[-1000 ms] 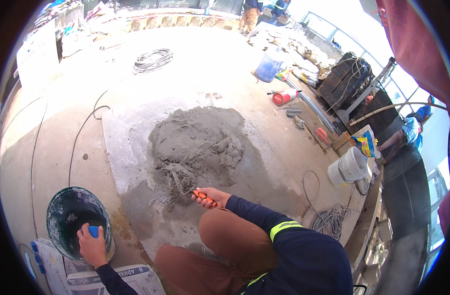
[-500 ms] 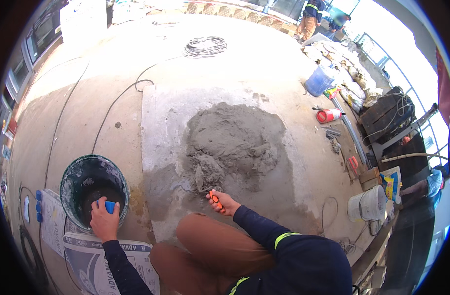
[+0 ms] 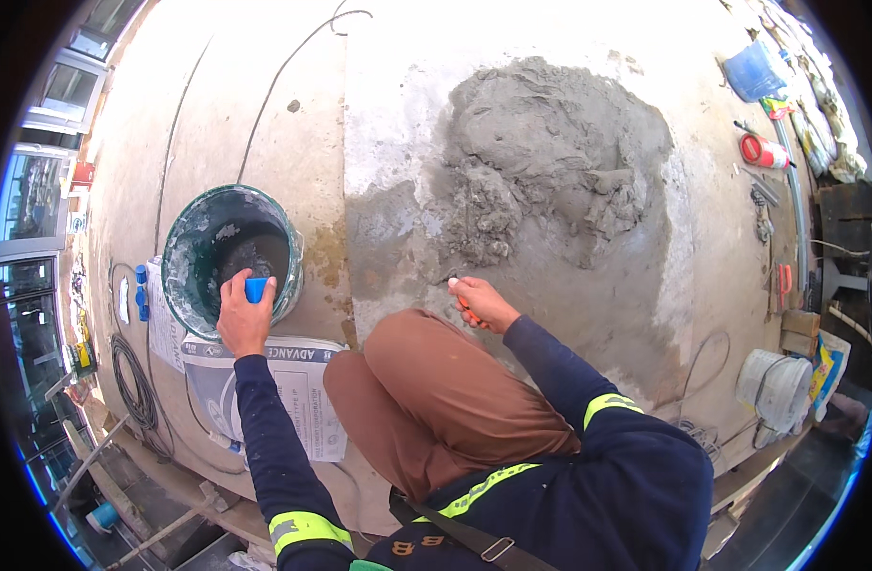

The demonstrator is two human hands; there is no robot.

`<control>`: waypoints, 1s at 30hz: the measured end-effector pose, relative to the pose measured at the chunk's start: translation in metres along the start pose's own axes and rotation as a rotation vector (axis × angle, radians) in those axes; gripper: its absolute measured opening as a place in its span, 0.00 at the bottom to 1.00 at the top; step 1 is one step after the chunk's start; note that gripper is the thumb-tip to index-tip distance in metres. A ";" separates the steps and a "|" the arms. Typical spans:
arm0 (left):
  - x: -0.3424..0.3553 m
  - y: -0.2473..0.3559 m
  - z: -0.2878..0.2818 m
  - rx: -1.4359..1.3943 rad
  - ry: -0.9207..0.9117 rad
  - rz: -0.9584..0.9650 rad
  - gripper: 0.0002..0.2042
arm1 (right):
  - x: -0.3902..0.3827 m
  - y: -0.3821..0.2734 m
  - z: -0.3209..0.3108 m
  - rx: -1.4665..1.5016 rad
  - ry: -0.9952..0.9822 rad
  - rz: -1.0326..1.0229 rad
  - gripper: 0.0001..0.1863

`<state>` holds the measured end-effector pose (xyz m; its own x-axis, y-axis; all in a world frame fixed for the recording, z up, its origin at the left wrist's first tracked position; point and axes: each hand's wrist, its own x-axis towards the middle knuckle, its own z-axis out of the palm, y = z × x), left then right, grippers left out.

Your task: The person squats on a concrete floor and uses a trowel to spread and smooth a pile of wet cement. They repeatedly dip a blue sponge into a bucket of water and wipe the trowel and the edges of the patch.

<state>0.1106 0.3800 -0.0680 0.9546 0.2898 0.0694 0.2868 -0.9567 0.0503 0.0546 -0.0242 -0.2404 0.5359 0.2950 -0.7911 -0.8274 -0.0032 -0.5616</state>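
Note:
My left hand (image 3: 243, 314) reaches over the near rim of a dark green bucket (image 3: 184, 297), its fingers closed around a small blue block-like thing (image 3: 255, 289). Murky grey water (image 3: 253, 249) lies in the bucket. In front of my knees, my right hand (image 3: 484, 303) grips the orange-and-black handle of a trowel (image 3: 468, 310); I cannot make out its blade clearly. A broad heap of wet grey mortar (image 3: 560, 143) spreads on the floor slab beyond that hand.
A printed cement bag (image 3: 303, 395) lies flat between the bucket and my legs. Cables (image 3: 136, 381) coil at the left. To the right are a red bottle (image 3: 763, 151), a blue bucket (image 3: 755, 71) and a white pail (image 3: 777, 390).
My view has tilted down and turned left, so the scene sits further right in the picture. Both hands keep their holds; the trowel blade has become harder to see.

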 end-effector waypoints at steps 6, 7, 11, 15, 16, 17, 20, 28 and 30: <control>0.003 0.006 0.002 0.015 -0.036 -0.016 0.25 | 0.025 -0.001 0.011 -0.160 0.103 -0.066 0.22; 0.001 0.004 0.002 0.022 -0.053 -0.027 0.25 | 0.026 -0.003 0.009 -0.165 0.115 -0.067 0.23; -0.003 0.003 0.003 0.019 -0.103 -0.037 0.26 | 0.028 -0.002 -0.024 -0.097 0.217 -0.089 0.23; -0.008 -0.002 0.000 0.012 -0.106 -0.034 0.26 | 0.022 -0.013 -0.050 -0.090 0.265 -0.070 0.23; -0.010 -0.001 0.000 -0.001 -0.101 -0.027 0.26 | 0.018 -0.014 -0.055 -0.031 0.265 -0.058 0.22; -0.010 0.000 0.002 -0.014 -0.096 -0.019 0.26 | 0.011 -0.014 -0.061 0.027 0.264 -0.046 0.22; -0.012 -0.002 -0.004 -0.002 -0.084 -0.036 0.25 | -0.017 -0.010 -0.083 0.255 0.200 0.015 0.21; 0.001 -0.001 0.004 -0.131 -0.030 0.065 0.22 | 0.007 -0.015 -0.096 0.608 0.095 0.008 0.19; 0.005 -0.022 0.005 -0.203 -0.017 0.157 0.23 | -0.028 -0.001 -0.100 0.624 0.022 0.040 0.19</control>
<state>0.1094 0.4025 -0.0739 0.9878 0.1362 0.0754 0.1146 -0.9641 0.2397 0.0566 -0.1278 -0.2417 0.5000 0.2861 -0.8174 -0.7858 0.5467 -0.2893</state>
